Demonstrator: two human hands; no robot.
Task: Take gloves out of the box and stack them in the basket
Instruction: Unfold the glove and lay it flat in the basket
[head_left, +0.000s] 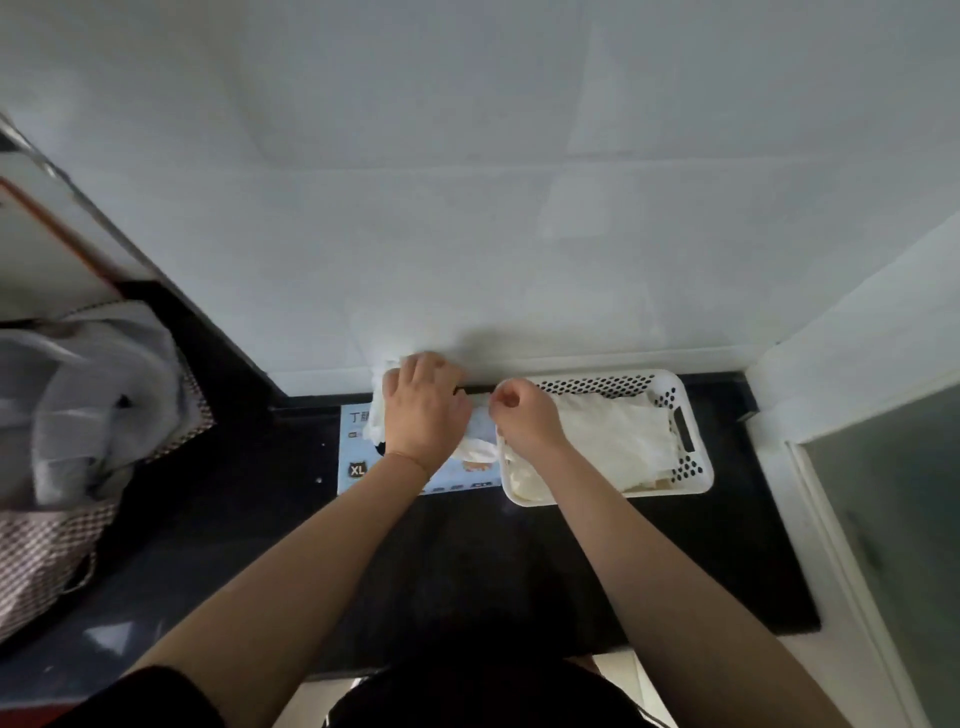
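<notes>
Left hand (423, 410), back uppermost, fingers curled down over a bunch of white glove (378, 410) that it grips above the glove box (358, 457); the fingertips are hidden beneath the hand. Right hand (524, 415), at 3 o'clock of the left and just beside it, fingers drawn in with thumb and forefinger pinched together; a thin white strip of glove material appears to run between the two hands, but whether the right one actually grips it cannot be made out. The box, pale blue with an "XL" mark at its near left corner, lies flat on the dark countertop (467, 561); its opening is covered by the left wrist. White perforated basket (691, 467), at 3 o'clock of the box and touching it, holds a flat stack of gloves (618, 441); its near left corner is hidden by the right wrist. At 9 o'clock, well apart, a checked bag (36, 561) with translucent plastic bags (93, 395) in it, cut off by the frame edge. At 12 o'clock, a plain white wall (467, 182). The print on the box is too blurred to read.
</notes>
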